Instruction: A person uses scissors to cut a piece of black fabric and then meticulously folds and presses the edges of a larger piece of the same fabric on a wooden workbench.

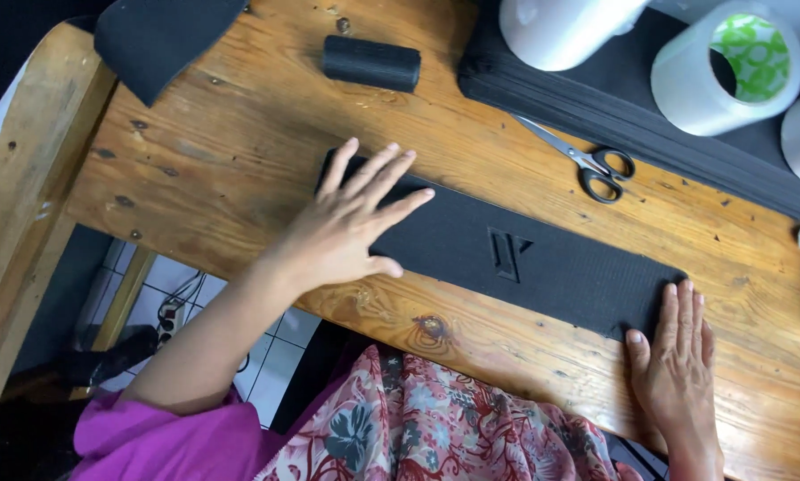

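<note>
A long black fabric strip [524,258] with an embossed mark in its middle lies flat across the wooden table [239,151]. My left hand [346,223] rests palm down on the strip's left end, fingers spread. My right hand [680,356] lies flat at the strip's right end, fingertips touching its edge. Neither hand grips anything.
Black-handled scissors [587,165] lie beyond the strip. A small black roll [370,62] sits further back. A stack of black material [596,98] holds white rolls [729,67] at the back right. Another black piece [159,36] lies at the back left. Tiled floor shows below the table's left edge.
</note>
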